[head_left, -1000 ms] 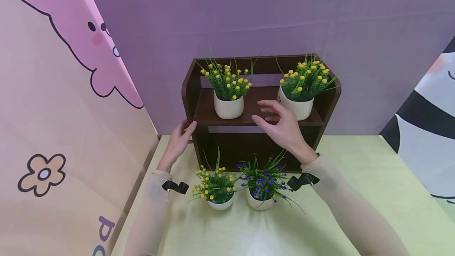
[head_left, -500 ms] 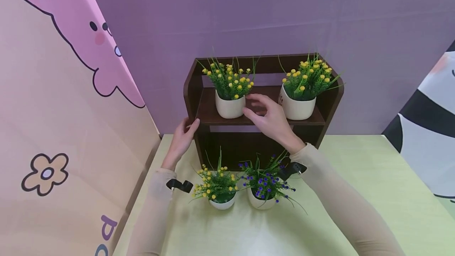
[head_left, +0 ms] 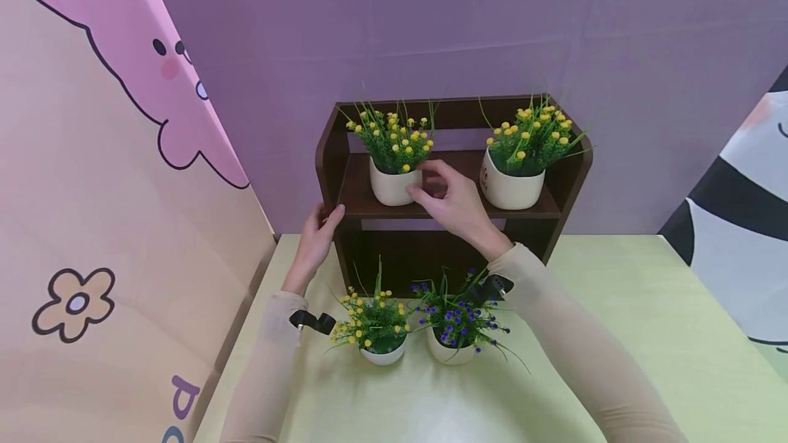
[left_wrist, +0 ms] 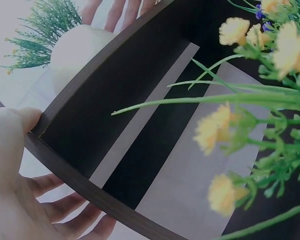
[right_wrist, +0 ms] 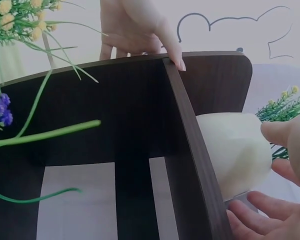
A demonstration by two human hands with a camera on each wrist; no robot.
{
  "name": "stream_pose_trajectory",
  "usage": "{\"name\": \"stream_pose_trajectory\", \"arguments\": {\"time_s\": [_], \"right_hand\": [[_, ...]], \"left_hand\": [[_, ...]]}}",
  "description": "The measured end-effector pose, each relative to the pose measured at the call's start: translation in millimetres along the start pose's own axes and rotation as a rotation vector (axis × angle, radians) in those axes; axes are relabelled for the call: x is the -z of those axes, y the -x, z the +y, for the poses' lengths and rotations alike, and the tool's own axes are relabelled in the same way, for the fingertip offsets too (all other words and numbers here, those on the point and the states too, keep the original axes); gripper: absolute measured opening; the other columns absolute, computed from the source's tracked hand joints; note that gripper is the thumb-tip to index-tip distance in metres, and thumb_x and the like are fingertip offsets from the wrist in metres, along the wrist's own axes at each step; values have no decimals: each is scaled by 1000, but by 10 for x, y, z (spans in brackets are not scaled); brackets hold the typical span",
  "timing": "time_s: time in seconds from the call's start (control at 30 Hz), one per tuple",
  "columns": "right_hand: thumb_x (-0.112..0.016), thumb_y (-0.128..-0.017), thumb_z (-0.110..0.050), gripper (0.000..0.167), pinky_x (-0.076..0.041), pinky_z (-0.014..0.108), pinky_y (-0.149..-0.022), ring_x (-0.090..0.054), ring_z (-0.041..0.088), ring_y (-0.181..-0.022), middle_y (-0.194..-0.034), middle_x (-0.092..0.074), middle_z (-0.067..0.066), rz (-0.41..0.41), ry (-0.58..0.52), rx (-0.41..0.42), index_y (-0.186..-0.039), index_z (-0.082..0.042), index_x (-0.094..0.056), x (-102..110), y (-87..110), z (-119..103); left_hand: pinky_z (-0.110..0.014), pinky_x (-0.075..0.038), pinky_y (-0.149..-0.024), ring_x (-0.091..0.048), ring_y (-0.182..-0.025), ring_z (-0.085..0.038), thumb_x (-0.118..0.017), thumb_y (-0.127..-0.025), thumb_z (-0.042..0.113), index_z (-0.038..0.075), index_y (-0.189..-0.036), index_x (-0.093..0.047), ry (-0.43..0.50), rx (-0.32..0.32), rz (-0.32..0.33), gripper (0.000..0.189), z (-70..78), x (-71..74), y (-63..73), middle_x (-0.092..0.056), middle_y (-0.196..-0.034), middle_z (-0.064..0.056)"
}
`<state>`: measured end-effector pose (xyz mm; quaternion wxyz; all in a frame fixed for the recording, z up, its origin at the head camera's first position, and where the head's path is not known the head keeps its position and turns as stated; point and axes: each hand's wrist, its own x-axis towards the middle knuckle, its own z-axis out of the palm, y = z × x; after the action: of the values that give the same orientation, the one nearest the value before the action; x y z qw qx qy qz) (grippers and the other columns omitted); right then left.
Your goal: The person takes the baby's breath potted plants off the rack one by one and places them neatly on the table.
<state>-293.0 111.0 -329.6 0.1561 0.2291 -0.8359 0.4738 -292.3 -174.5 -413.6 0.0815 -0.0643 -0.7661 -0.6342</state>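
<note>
A dark brown two-tier shelf [head_left: 330, 156] stands against the back. My left hand [head_left: 312, 250] grips its left side panel, the thumb on the front edge and the fingers around the outside. On the upper tier, a white pot with yellow flowers [head_left: 389, 189] stands upright at the left. My right hand [head_left: 457, 202] holds that pot by its right side, thumb at the front and fingers farther back. In the right wrist view, the thumb and fingers [right_wrist: 260, 197] lie about the white pot. Another white pot of yellow flowers [head_left: 514, 186] stands at the upper right, behind the right hand.
On the pale green table [head_left: 622, 333], before the lower tier, stand a small pot of yellow flowers [head_left: 382, 354] and a pot of purple-blue flowers [head_left: 449, 351]. A purple backdrop [head_left: 431, 19] rises behind the shelf; a printed panel [head_left: 123, 224] flanks the left.
My right hand has moved left, from beside the upper right pot to the right side of the upper left pot. The left hand stays on the shelf's side, and the pots stand where they were.
</note>
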Motion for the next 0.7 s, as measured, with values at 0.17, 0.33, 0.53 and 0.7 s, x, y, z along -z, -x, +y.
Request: {"name": "stream_pose_trajectory", "arguments": {"time_s": [0.17,0.33,0.53,0.7], "right_hand": [[-80,-97,-32,46,-61,54,-99,-71,33,-126,-141,-68,13,17,-3,-10,-134,-12,-62,-35,-35,-33],[-84,-94,-36,52,-59,54,-102,-70,33,-129,-140,-67,14,60,-12,-35,-131,-9,-58,-91,-69,-49],[-87,-89,-43,82,-57,54,-107,-65,34,-137,-155,-57,18,69,-51,-121,-150,-11,-42,-155,-108,-62],[-86,-89,-47,85,-57,53,-107,-65,32,-136,-155,-59,13,37,-38,-139,-156,-15,-45,-182,-151,-48]], "left_hand": [[-59,-42,-122,-49,-147,-39,-55,-111,39,4,-155,-43,10,2,2,57,-23,4,-7,-52,-153,-23],[-58,-41,-122,-50,-146,-39,-55,-111,38,4,-155,-44,9,-7,10,56,-32,-6,-12,-53,-153,-23],[-59,-41,-123,-50,-146,-40,-55,-111,37,4,-155,-44,16,-10,14,56,-36,-11,-2,-52,-154,-23],[-59,-40,-123,-49,-147,-41,-54,-112,36,2,-156,-44,28,-18,14,57,-40,-11,-1,-51,-155,-24]]}}
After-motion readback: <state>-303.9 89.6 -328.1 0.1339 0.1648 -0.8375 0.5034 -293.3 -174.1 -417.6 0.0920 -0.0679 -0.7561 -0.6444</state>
